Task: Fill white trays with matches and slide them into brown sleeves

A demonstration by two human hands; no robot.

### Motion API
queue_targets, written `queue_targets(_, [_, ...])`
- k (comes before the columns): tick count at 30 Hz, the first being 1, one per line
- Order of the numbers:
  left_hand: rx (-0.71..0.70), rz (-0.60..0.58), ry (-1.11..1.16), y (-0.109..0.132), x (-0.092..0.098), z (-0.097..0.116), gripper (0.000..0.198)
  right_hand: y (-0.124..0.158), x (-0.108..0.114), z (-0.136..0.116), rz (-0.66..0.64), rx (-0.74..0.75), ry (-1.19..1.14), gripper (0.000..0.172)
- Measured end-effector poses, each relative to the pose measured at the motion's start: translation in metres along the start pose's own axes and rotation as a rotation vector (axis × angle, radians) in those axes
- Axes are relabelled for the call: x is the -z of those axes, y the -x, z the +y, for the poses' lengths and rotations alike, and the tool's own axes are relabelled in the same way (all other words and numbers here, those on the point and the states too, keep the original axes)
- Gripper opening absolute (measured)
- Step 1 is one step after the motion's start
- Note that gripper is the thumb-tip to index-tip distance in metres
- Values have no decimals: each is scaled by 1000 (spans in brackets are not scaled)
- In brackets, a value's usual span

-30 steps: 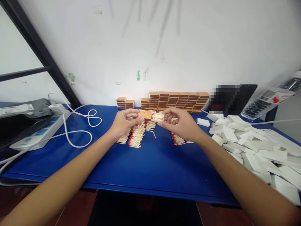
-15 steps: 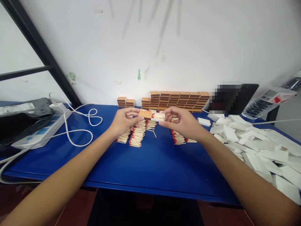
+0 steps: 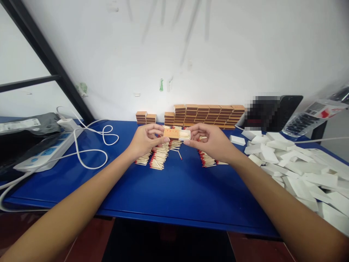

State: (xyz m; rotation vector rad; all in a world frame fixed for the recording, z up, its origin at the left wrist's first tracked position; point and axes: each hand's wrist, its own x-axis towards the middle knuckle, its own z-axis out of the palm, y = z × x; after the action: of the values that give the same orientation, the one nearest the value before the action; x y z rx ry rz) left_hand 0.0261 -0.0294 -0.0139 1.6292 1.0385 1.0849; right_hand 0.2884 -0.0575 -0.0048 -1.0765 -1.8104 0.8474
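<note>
Between my hands, above the blue table point(image 3: 169, 193), is a matchbox in two parts. My left hand point(image 3: 145, 141) pinches its orange-brown sleeve point(image 3: 171, 134) between thumb and fingers. At the other end my right hand point(image 3: 208, 140) grips the white inner tray point(image 3: 186, 135), which is filled with matches and sits partly inside the sleeve. Beneath and beside the hands lie rows of red-tipped matches point(image 3: 159, 157), with another bunch point(image 3: 207, 159) below my right hand. One loose match point(image 3: 180, 155) lies apart from the rows.
Stacked matchboxes point(image 3: 204, 115) line the wall, with two shorter stacks point(image 3: 146, 117) to their left. A heap of white trays point(image 3: 297, 163) covers the right side, near a plastic bottle point(image 3: 305, 118) and a phone point(image 3: 290, 112). At left lie a power strip point(image 3: 49, 153) and white cables point(image 3: 77, 145).
The sleeve has slid right over the tray, so less of the tray and its matches shows. My left hand has moved slightly right; my right hand has stayed nearly still.
</note>
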Motion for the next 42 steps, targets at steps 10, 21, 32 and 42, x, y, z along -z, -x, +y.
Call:
queue_targets(10, [-28, -24, 4, 5, -9, -3, 56, 1, -15, 4, 24, -4, -36, 62])
queue_targets(21, [20, -52, 82, 6, -8, 0, 57, 3, -11, 3, -54, -60, -153, 62])
queue_targets(32, [-43, -105, -89, 12, -11, 4, 51, 1, -17, 6, 1, -53, -139, 56])
queue_targets(42, [-140, -12, -266, 23, -17, 7, 69, 5, -22, 1, 39, 21, -69, 47])
